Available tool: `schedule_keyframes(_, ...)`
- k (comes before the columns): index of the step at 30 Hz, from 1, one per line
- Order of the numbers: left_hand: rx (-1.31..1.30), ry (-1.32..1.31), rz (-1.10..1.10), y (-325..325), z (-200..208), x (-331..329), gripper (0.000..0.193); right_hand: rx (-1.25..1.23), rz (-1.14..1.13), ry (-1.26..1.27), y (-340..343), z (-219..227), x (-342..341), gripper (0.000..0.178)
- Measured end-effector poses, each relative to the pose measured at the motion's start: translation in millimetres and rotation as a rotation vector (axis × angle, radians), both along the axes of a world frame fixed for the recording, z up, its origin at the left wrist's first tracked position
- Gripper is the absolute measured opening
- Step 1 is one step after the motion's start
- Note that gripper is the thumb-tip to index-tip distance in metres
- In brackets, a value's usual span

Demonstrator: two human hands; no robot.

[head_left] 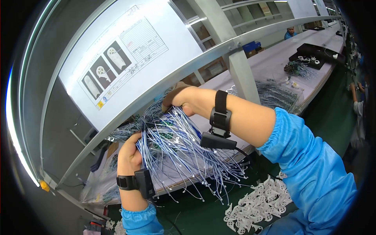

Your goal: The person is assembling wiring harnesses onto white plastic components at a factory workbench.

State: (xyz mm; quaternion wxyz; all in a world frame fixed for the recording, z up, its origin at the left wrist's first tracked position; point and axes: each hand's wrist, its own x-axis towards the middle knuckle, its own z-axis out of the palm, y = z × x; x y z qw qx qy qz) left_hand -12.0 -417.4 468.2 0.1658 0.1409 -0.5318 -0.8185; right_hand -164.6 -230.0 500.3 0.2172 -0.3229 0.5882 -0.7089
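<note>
Two hands work one bundle of blue-and-white wires [176,145], taken here as the landmark. Left of the bundle, a grey metal frame rail [129,113] slants up to the right, carrying a white instruction sheet [117,55] with small pictures on it. At the bundle's lower left edge the left hand [128,156] is closed around a gathered clump of strands, a black wrist device [139,182] strapped just below it, blue sleeve at the lower picture edge. The bundle itself hangs in the air in front of the pale worktable [274,58], loose ends fanning down and right past the table's near edge. At the bundle's upper right the right hand [182,98] grips the top of the strands, fingers curled in; exactly how many strands it pinches cannot be told. Its forearm wears a black strap with a small box [219,125]. Below and right of the bundle, white plastic parts [258,203] lie heaped on a dark green surface. Well right of and beyond the bundle, more wire heaps [274,94] and a black tray [317,53] sit on the long table; open table top lies between them. A person in blue [290,33] sits at the far end.
</note>
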Motion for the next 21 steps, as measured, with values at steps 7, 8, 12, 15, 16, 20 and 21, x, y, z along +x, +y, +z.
schedule_keyframes(7,-0.009,0.003,0.109,8,3,89,0.022,-0.049,0.160,-0.221,4,-6,78,0.017)
schedule_keyframes(8,-0.005,0.002,0.133,5,-1,103,0.024,0.019,0.152,-0.214,-7,-8,82,0.025)
schedule_keyframes(12,0.085,-0.049,0.202,22,-28,147,0.026,0.106,0.170,-0.131,-10,-32,110,0.070)
schedule_keyframes(15,0.022,0.010,0.242,37,-61,159,0.029,-0.095,0.255,-0.291,-16,-86,109,0.089)
schedule_keyframes(16,0.012,0.039,0.277,37,-75,165,0.034,-0.124,0.291,-0.389,2,-86,122,0.089)
schedule_keyframes(20,-0.098,0.086,0.366,94,-85,166,0.039,-0.149,0.335,-0.455,37,-107,132,0.085)
schedule_keyframes(21,-0.099,0.082,0.369,99,-81,167,0.039,-0.153,0.347,-0.472,41,-107,132,0.085)
